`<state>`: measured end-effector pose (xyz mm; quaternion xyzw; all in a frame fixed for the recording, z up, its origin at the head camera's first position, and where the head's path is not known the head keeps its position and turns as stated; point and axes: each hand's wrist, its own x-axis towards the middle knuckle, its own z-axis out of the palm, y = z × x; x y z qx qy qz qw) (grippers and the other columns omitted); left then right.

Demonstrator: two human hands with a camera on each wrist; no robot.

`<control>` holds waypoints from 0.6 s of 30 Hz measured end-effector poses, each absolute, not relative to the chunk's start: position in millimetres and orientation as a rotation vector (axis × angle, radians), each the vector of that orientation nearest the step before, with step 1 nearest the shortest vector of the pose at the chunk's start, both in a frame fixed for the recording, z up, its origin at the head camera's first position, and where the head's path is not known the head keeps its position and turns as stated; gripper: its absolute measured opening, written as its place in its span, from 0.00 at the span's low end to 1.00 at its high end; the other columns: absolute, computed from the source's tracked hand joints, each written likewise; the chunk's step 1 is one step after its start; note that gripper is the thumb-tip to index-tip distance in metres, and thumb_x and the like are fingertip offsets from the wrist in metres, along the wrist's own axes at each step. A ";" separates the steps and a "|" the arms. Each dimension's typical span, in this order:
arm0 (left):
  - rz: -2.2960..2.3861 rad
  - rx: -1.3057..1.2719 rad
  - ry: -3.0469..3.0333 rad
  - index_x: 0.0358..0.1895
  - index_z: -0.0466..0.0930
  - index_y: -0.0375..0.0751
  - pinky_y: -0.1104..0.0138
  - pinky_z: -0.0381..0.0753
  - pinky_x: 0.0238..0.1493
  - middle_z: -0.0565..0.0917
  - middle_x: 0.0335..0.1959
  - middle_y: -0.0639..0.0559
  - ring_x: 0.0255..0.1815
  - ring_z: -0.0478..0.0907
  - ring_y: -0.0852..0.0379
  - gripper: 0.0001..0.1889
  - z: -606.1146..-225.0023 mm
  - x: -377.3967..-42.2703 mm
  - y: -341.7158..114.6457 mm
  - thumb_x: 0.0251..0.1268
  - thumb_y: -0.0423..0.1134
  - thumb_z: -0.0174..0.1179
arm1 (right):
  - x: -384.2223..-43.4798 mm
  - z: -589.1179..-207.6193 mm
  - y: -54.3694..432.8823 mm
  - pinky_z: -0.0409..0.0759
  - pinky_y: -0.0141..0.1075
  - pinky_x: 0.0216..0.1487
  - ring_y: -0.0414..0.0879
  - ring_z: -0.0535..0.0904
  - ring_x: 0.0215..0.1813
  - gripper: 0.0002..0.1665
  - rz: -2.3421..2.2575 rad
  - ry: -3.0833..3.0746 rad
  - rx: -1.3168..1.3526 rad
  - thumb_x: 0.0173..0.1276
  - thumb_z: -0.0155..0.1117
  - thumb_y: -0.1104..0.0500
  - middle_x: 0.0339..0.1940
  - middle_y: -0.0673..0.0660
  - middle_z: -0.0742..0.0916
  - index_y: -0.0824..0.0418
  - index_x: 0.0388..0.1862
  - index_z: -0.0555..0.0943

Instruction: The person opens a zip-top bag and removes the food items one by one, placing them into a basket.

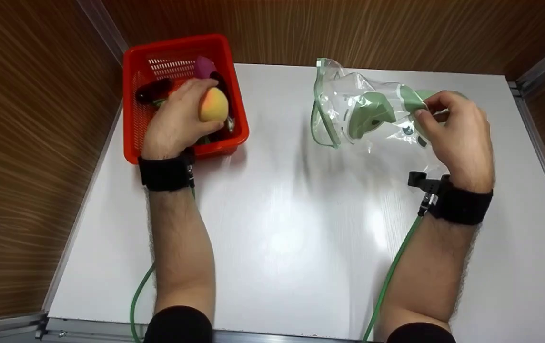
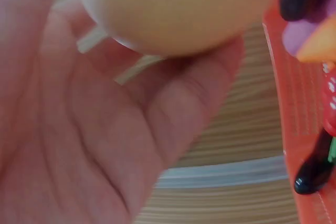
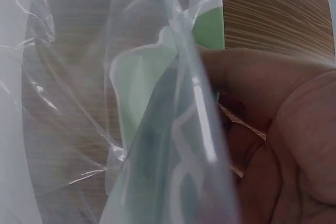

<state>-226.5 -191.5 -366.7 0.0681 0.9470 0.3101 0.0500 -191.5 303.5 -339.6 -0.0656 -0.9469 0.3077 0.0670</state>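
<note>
My left hand (image 1: 176,116) holds a yellow-orange peach (image 1: 214,106) over the red plastic basket (image 1: 132,136) at the back left. In the left wrist view the peach (image 2: 178,11) fills the top, with fingers curled behind it. To the right, my right hand (image 1: 465,136) pinches a clear zip bag (image 1: 339,107) with green printed shapes by its right end. The bag's green zip edge (image 1: 317,102) faces left, its mouth somewhat spread. Up close in the right wrist view, the folded film of the bag (image 3: 152,108) passes between thumb and fingers.
Inside the basket lie a dark, glossy long item (image 1: 153,91), a purple item (image 1: 204,66) and others partly covered by the hand. Wood-grain panels (image 1: 301,28) border the white table (image 1: 282,228) at the back and sides. Green cables (image 1: 396,262) run from both wristbands.
</note>
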 end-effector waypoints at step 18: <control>0.770 0.023 2.696 0.92 0.68 0.46 0.35 0.71 0.93 0.75 0.88 0.39 0.81 0.76 0.36 0.42 -386.6 -245.6 -183.4 0.80 0.37 0.74 | -230.2 -390.0 355.7 0.71 0.25 0.51 0.21 0.71 0.42 0.23 0.920 -2.648 -0.765 0.90 0.61 0.50 0.41 0.29 0.81 0.58 0.71 0.90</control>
